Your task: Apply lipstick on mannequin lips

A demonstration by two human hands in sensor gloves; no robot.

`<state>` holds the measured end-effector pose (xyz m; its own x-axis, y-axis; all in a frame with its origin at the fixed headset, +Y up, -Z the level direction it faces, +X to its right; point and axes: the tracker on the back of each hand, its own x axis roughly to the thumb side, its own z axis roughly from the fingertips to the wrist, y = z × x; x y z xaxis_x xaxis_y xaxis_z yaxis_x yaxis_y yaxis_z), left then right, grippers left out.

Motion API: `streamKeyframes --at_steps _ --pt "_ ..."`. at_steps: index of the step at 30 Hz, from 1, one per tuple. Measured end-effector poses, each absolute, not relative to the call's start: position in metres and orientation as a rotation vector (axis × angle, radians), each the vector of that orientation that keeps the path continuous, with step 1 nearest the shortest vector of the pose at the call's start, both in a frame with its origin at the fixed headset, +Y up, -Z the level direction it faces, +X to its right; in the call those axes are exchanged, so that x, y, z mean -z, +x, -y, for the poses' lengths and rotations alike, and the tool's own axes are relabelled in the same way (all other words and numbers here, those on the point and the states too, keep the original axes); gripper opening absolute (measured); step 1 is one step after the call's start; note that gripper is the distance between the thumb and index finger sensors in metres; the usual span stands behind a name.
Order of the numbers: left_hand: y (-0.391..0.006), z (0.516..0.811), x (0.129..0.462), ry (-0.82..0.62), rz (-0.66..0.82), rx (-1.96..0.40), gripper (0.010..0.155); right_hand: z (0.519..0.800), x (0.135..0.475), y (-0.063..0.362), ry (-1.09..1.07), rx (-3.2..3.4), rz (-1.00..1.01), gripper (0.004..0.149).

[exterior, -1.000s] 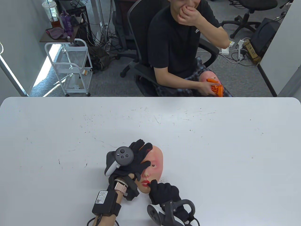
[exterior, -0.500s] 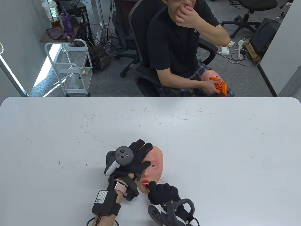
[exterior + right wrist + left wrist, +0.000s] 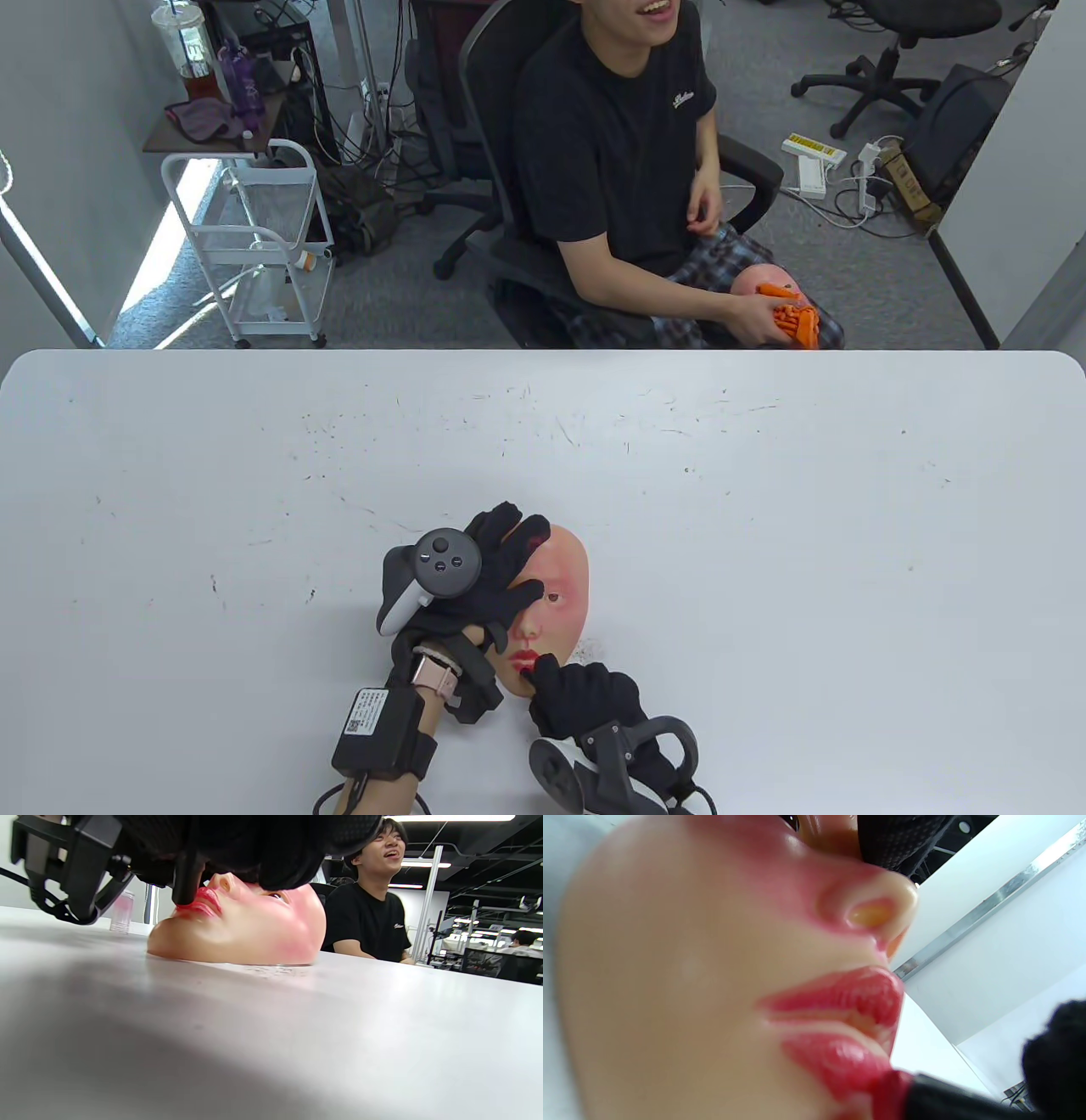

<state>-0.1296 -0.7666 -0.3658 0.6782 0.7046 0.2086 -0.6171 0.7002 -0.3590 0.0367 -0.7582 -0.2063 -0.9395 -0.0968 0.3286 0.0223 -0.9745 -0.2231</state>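
While left hand [image 3: 484,586] steadies mannequin face [image 3: 556,594], lipstick [image 3: 903,1092] touches lower lip.

- The white desk [image 3: 764,552] has rounded far corners, and its top is flecked with small dark scuffs and faint reddish marks.
- A mannequin face [image 3: 556,594] lies flat on it, face up, near the front edge, chin toward the near side.
- Small dark specks [image 3: 585,652] dot the desk just beside the face's right cheek.
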Motion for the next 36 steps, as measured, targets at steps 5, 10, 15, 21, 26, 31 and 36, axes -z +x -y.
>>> streamKeyframes --at_steps 5,10,15,21,26,31,36 --pt "-0.13 0.767 0.366 -0.27 0.346 -0.754 0.076 0.759 0.212 0.047 -0.447 3.047 -0.28 0.05" --pt "-0.13 0.767 0.366 -0.269 0.347 -0.756 0.077 0.758 0.208 0.04 -0.521 3.043 -0.336 0.05" --pt "-0.129 0.767 0.366 -0.268 0.344 -0.757 0.076 0.759 0.208 0.043 -0.499 3.062 -0.293 0.05" --pt "-0.13 0.767 0.365 -0.268 0.345 -0.761 0.076 0.759 0.212 0.045 -0.478 3.065 -0.327 0.05" --pt "-0.13 0.767 0.366 -0.27 0.347 -0.756 0.076 0.759 0.209 0.042 -0.521 3.08 -0.313 0.05" --pt "-0.13 0.767 0.365 -0.269 0.345 -0.758 0.076 0.759 0.212 0.046 -0.475 3.094 -0.294 0.05" --pt "-0.13 0.767 0.365 -0.27 0.347 -0.762 0.076 0.759 0.211 0.028 -0.562 3.049 -0.279 0.05"
